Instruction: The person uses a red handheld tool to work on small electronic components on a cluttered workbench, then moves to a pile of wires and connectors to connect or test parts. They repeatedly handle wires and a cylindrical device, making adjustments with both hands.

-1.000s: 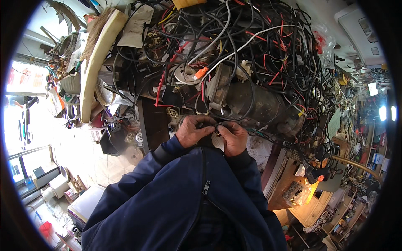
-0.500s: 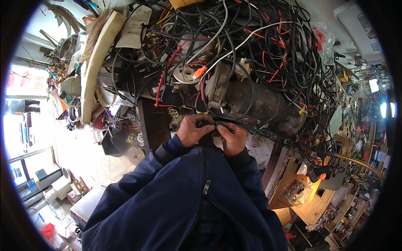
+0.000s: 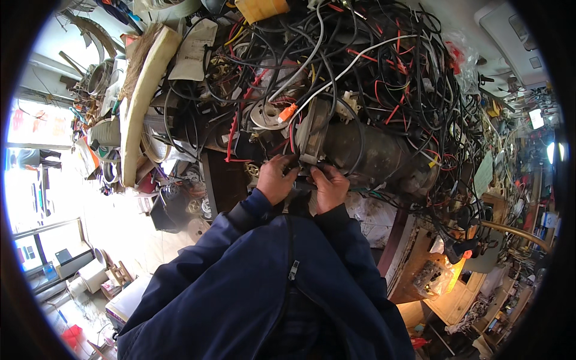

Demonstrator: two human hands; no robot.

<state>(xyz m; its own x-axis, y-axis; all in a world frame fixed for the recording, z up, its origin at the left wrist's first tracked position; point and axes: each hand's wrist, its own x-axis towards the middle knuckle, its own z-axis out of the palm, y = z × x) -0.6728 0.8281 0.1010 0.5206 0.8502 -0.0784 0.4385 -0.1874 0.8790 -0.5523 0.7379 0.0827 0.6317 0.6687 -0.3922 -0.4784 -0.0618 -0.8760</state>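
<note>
My left hand [image 3: 276,181] and my right hand [image 3: 329,188] are close together in front of my jacket, at the near edge of the cluttered bench. Fingers and thumbs are pinched on both. Something small and dark seems to lie between the fingertips, too hidden to name. Just beyond the right hand lies a grimy cylindrical machine [image 3: 366,147], like a motor, with a pale metal end flange [image 3: 308,133]. Behind the left hand are a white spool [image 3: 264,116] and an orange plug [image 3: 287,113] on a white cable.
Tangled black and red cables [image 3: 384,78] cover the bench. At left stands a long cream foam strip [image 3: 139,114], above a black bin [image 3: 170,207]. A wooden table [image 3: 447,297] with a lit yellow patch is at lower right. Crowded shelves line the right side.
Both hands have shifted slightly away from my body, toward the machine's flange, and remain pinched. The view has tilted a little, moving the bench items slightly.
</note>
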